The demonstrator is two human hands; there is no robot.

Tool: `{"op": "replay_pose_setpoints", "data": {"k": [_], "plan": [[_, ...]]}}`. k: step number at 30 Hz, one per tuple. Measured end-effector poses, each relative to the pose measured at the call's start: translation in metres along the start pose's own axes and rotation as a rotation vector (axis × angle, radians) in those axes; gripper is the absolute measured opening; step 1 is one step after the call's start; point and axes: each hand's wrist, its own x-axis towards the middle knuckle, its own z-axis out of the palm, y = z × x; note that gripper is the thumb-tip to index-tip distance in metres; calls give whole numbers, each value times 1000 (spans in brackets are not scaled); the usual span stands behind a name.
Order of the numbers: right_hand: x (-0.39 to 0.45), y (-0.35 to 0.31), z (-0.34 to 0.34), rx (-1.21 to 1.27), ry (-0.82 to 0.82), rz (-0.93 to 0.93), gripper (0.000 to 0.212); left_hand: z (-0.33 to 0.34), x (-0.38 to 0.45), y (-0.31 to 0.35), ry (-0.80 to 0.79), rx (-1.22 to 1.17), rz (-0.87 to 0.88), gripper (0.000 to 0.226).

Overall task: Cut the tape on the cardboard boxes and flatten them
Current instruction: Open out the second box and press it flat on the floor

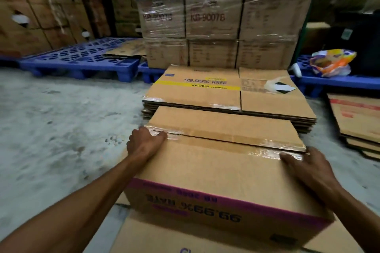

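Observation:
A cardboard box [216, 170] with a purple band stands in front of me, its top flaps split along a strip of clear tape [226, 139] at the seam. My left hand [144, 144] grips the left end of the near flap, fingers curled at the seam. On the right end of the same flap rests my right hand [304, 168], fingers lying flat by the tape. I see no cutter in either hand. Behind the box lies a stack of flattened boxes [230, 96] with a yellow band on the top one.
Shrink-wrapped cartons [216, 16] stand stacked on a blue pallet [82, 57] at the back. More flattened cardboard [357, 121] lies on the right, and a flat sheet [164, 238] under the box. A colourful bag [331, 62] sits on the right pallet. Bare concrete floor [61, 125] spreads left.

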Motion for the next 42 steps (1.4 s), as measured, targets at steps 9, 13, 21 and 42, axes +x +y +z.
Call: {"op": "replay_pose_setpoints", "data": {"k": [9,13,21,42], "plan": [[-22,-28,-61,281,236,-283,72,-67,-45,27,330,-537,131,53],[-26,-41,-74,402,324,-371,70,-82,-59,37,447,-748,296,51],[-32,-48,-81,383,381,-424,60,-86,-79,31,435,-806,312,63],[-20,-73,-80,-859,-631,-362,47,-73,-121,6,157,-803,390,18]]}}
